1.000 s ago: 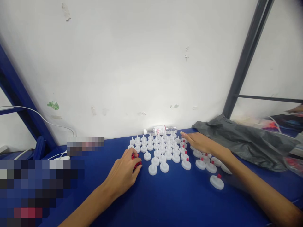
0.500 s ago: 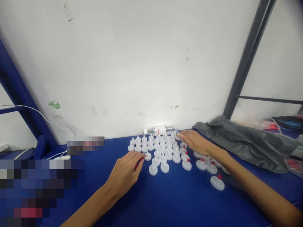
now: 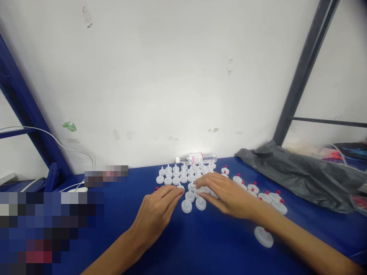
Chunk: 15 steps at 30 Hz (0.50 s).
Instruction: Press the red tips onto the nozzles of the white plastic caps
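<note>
Rows of white nozzle caps (image 3: 186, 206), round with a pointed spout on top, stand on the blue table. My left hand (image 3: 156, 206) is closed, its thumb and fingertips pressed together at a white cap on the near left side of the group. What these fingers hold is hidden. Behind its knuckles peeks a small red tip (image 3: 156, 188). Over the middle of the group, my right hand (image 3: 223, 192) has its thumb and fingers around a white nozzle cap (image 3: 203, 189), partly covered by them. Several white caps with red tips (image 3: 253, 187) are spread beyond my right forearm.
A clear plastic bottle (image 3: 197, 158) lies against the wall behind the caps. Dark grey plastic sheeting (image 3: 298, 172) covers the table's right rear. One white cap (image 3: 263, 236) sits beside my right forearm. Cables and a white device (image 3: 78, 190) are at the left.
My right hand has come from the back right edge of the caps toward the middle and nearer to me. My left fingertips have shifted slightly right, over the white cap. The camera view moved slightly.
</note>
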{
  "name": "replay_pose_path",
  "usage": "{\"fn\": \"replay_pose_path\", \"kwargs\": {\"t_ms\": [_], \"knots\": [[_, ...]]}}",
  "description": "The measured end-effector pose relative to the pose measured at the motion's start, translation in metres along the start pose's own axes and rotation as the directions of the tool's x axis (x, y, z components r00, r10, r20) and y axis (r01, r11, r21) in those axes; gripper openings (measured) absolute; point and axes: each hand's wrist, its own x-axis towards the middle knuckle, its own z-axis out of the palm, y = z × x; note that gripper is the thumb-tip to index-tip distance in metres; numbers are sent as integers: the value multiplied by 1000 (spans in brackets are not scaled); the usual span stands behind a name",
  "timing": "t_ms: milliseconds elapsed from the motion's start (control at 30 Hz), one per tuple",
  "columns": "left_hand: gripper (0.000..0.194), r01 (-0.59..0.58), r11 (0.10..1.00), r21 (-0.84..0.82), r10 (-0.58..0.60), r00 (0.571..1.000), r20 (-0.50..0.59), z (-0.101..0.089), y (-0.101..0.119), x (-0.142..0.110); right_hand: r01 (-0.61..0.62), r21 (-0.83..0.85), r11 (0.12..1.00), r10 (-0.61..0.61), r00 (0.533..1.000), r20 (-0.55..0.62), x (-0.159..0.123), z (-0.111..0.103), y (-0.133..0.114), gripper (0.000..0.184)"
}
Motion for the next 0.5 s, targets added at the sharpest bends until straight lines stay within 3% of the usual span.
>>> {"fn": "replay_pose_path", "kwargs": {"t_ms": [167,267,333,400,433,500], "knots": [[23,11,1000,-2,-11,999,40,0,3,-1,6,-159,987,-3,1000,22,-4,-1,37,18],[24,39,999,-8,-38,998,58,-1,4,-1,-59,-177,982,44,995,-89,-7,-8,45,17],[24,54,998,-16,-53,997,61,-1,4,-1,-107,-96,990,79,963,-257,-7,-11,30,16],[24,68,998,-10,-67,996,51,-2,4,0,-79,-1,997,69,886,-458,-7,-9,2,18],[24,74,997,-3,-73,996,45,-2,3,0,-3,16,1000,10,869,-495,-8,-6,-14,22],[23,91,996,11,-92,995,34,-2,2,0,215,-10,977,-196,874,-446,-9,4,-39,28]]}}
